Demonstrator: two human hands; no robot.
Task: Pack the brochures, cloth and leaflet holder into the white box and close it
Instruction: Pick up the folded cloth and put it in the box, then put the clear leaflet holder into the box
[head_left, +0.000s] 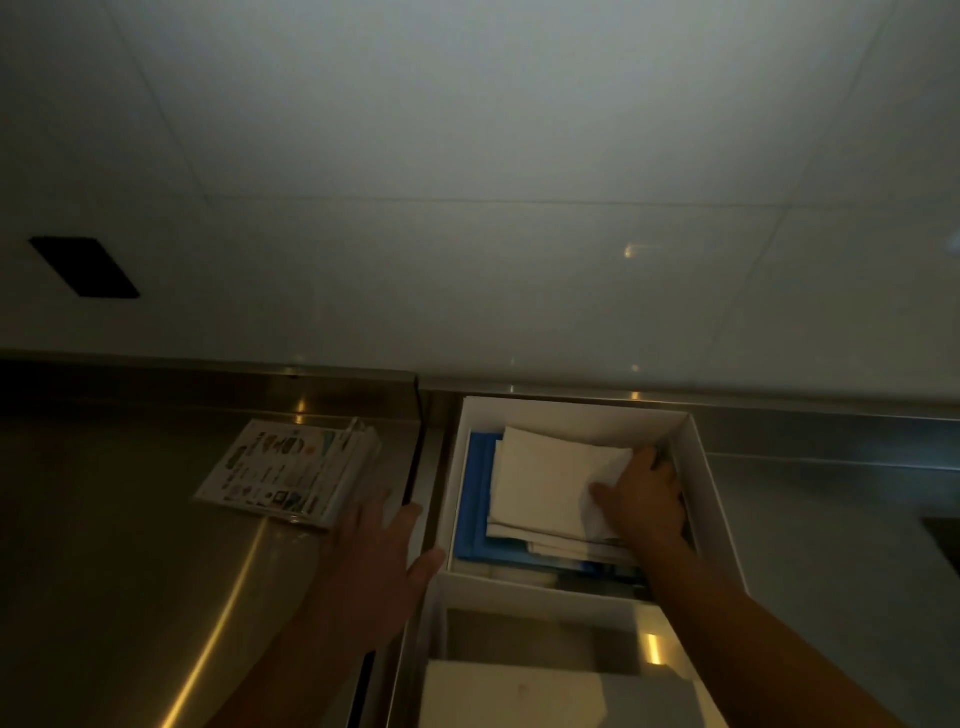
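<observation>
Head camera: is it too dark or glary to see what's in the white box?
Head view: dim overall, corners darkest; the white box interior is readable, white cloth under the right hand distinct; a glare streak crosses the steel counter beside the left hand, which looks blurred; leaflet holder print is soft.
</observation>
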